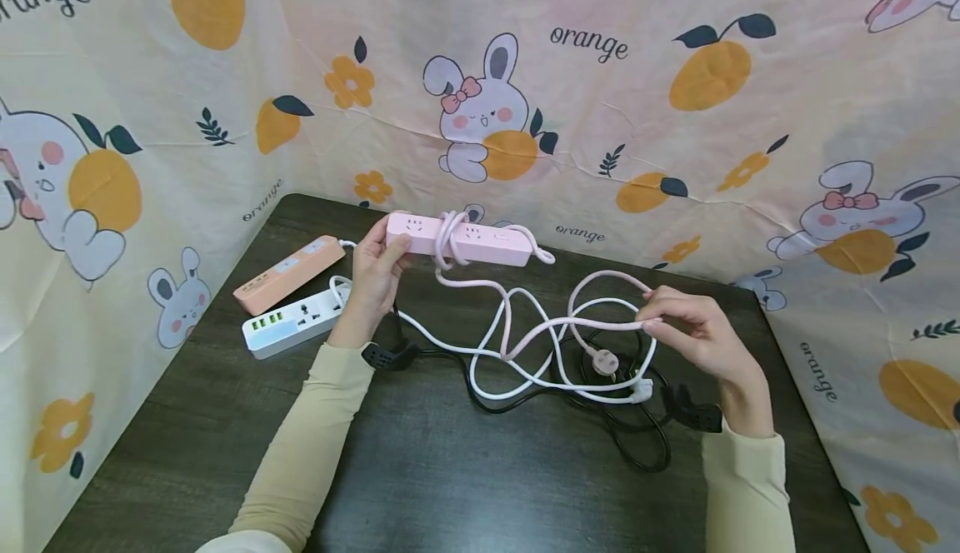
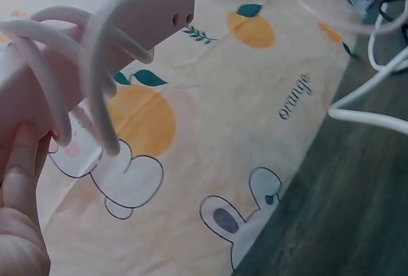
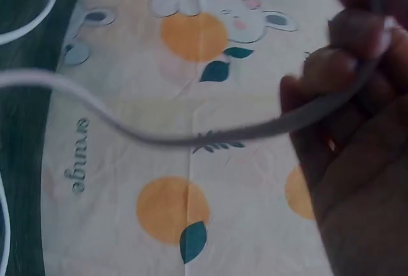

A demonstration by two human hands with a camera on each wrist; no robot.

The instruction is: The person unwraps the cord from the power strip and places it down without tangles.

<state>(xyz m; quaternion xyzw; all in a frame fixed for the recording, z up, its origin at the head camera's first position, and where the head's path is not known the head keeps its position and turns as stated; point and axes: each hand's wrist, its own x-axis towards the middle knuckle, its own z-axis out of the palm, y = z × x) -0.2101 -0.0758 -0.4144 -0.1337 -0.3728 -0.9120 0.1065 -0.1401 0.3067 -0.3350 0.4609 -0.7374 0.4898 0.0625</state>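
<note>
A pink power strip (image 1: 487, 242) is held up above the back of the table by my left hand (image 1: 373, 278), which grips its left end. Part of its pink cord (image 1: 607, 326) is wound round the strip's middle; the left wrist view shows these loose coils (image 2: 95, 65) close up. My right hand (image 1: 697, 332) pinches the same cord farther along, at the right. From there the cord loops back to a round pink plug (image 1: 605, 361) near the tabletop. In the right wrist view the cord (image 3: 191, 141) runs into the curled fingers (image 3: 331, 72).
An orange power strip (image 1: 288, 274) and a white power strip (image 1: 294, 326) lie at the table's left. White cord (image 1: 450, 346) loops across the middle to a white plug (image 1: 641, 391). Black cable (image 1: 652, 461) lies beneath it. A printed cloth (image 1: 600, 120) hangs behind the dark table (image 1: 480, 470).
</note>
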